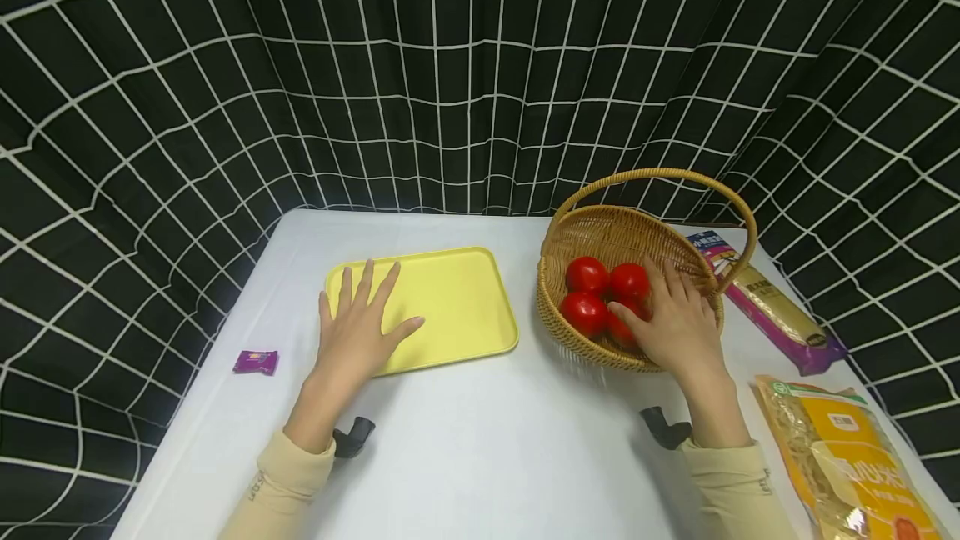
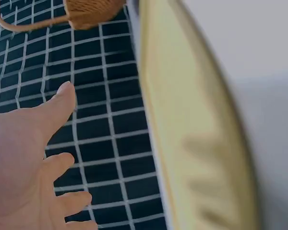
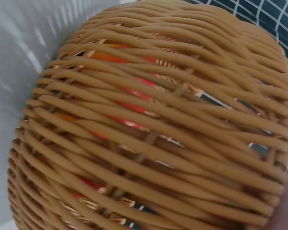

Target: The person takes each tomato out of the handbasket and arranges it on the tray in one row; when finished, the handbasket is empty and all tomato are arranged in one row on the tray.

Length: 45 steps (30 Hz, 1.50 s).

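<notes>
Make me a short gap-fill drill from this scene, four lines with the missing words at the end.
The left hand is spread over a yellow ____.
The person's ____ hand partly hides the red tomatoes.
Those tomatoes lie inside a wicker ____.
The small wrapped packet near the left edge of the white table is ____ in colour.
Missing words: tray; right; basket; purple

A round, brown woven-wicker basket [image 1: 600,232] with a raised hoop handle stands toward one o'clock on the white desk [image 1: 495,440]. Glossy, round red tomatoes [image 1: 588,275] cluster inside toward eight o'clock, four visible, some partly hidden. A flat, yellow rectangular tray [image 1: 457,298] lies at nine o'clock from the basket.
</notes>
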{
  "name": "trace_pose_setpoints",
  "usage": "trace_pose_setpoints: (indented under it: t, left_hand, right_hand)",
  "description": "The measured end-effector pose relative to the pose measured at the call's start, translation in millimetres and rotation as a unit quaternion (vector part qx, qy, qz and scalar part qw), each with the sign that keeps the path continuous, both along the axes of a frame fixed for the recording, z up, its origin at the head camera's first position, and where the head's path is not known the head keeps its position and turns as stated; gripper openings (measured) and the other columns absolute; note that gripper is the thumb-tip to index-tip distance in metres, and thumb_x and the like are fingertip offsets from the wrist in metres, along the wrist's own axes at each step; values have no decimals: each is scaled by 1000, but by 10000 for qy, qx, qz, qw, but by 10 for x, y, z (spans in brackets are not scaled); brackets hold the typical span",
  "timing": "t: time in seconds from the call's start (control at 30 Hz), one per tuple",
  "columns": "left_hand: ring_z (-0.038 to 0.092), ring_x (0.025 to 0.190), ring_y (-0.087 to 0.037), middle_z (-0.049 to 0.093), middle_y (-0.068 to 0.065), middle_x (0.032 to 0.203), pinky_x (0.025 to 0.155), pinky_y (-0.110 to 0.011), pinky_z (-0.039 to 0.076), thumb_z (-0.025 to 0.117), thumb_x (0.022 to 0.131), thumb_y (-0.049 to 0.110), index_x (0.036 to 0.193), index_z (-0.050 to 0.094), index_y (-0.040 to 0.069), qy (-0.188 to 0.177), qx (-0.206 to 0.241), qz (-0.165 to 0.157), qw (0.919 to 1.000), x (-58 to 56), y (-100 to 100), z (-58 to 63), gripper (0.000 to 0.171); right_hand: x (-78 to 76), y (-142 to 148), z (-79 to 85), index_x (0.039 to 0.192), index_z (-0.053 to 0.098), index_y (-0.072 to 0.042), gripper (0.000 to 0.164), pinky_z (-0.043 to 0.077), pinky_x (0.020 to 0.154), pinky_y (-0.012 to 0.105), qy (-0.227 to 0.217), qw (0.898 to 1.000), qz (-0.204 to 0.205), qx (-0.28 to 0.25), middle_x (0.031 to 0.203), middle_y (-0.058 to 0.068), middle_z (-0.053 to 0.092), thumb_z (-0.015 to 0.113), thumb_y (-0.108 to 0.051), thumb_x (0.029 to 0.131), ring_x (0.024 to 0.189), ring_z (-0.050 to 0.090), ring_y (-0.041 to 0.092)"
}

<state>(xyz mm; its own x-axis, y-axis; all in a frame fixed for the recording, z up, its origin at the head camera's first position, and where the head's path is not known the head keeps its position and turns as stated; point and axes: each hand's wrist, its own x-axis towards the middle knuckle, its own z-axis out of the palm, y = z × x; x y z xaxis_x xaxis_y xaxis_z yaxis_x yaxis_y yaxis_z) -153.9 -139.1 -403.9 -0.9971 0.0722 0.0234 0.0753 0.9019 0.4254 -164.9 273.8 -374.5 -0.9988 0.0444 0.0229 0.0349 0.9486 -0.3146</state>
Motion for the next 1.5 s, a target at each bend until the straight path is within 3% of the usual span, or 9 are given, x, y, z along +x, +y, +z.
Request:
trace_pose_setpoints:
  t: [0.3, 0.47, 0.67, 0.83, 1.07, 1.5]
  left_hand:
    - [-5, 163, -54, 1, -26, 178, 127, -77, 1, 67, 99, 57, 172, 16, 22, -626, 390, 268, 9969, 206, -400, -296, 95]
    - [-2, 162, -56, 0, -30, 176, 126, -78, 2, 70, 98, 57, 171, 18, 16, -880, 532, 250, 9944, 335, -572, -427, 99]
    - [-1, 160, -58, 1, -33, 174, 125, -79, 3, 66, 101, 54, 170, 22, 12, -1043, 541, 190, 9929, 452, -669, -541, 92]
    - [2, 160, -58, 5, -34, 174, 125, -78, 4, 61, 105, 50, 170, 24, 12, -1137, 401, 202, 9925, 491, -669, -583, 83]
    - [3, 159, -58, 7, -33, 174, 125, -78, 4, 60, 105, 48, 169, 26, 13, -1181, 379, 295, 9918, 484, -662, -588, 80]
    - [3, 160, -58, 7, -33, 174, 125, -77, 4, 61, 105, 45, 170, 25, 16, -1202, 414, 280, 9915, 498, -664, -602, 80]
  right_hand:
    - [-5, 50, -44, 169, 17, -6, 101, 12, 121, 83, -267, 9996, -24, 30, 170, 39, 15, 70, -54, 97, 151, 18, 67]
    - [-16, 52, -51, 169, 18, -3, 102, 12, 121, 83, -332, 9994, -35, 40, 168, 40, 19, 72, -51, 96, 148, 22, 69]
    - [-13, 44, -38, 163, 26, 4, 99, 19, 119, 83, -401, 9991, -80, 112, 162, 42, 31, 76, -46, 94, 143, 31, 71]
    - [-13, 32, -31, 162, 29, 7, 96, 21, 118, 83, -552, 9982, -143, 158, 158, 43, 37, 75, -43, 95, 141, 36, 69]
    - [2, 6, -31, 155, 44, 7, 83, 29, 114, 82, -793, 9968, -78, 112, 141, 43, 56, 76, -40, 95, 132, 50, 65]
    - [-68, 28, -47, 155, 47, 5, 81, 50, 96, 71, -1163, 9930, 179, 46, 135, 42, 61, 83, -27, 90, 114, 63, 58]
